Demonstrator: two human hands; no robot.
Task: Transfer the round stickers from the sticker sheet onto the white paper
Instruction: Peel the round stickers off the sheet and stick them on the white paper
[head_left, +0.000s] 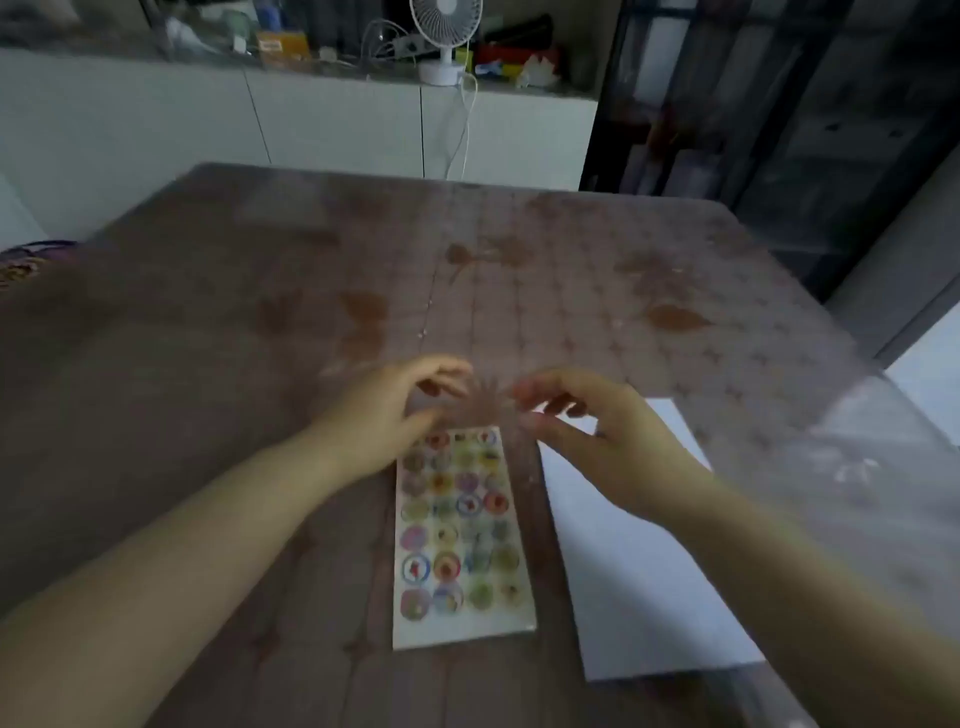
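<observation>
Four columns of round stickers (447, 566)

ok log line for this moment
left hand: over sticker sheet far end, grip unclear | right hand: over white paper corner, grip unclear | paper: no stickers visible

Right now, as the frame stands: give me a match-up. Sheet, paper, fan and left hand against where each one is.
Things:
1. sheet
2. paper
3. fan
4. left hand

Places:
A. on the counter behind
B. at the sheet's far left corner
C. on the table, left of the paper
D. on the table, right of the sheet

Pairs: 1-C, 2-D, 3-A, 4-B
</observation>
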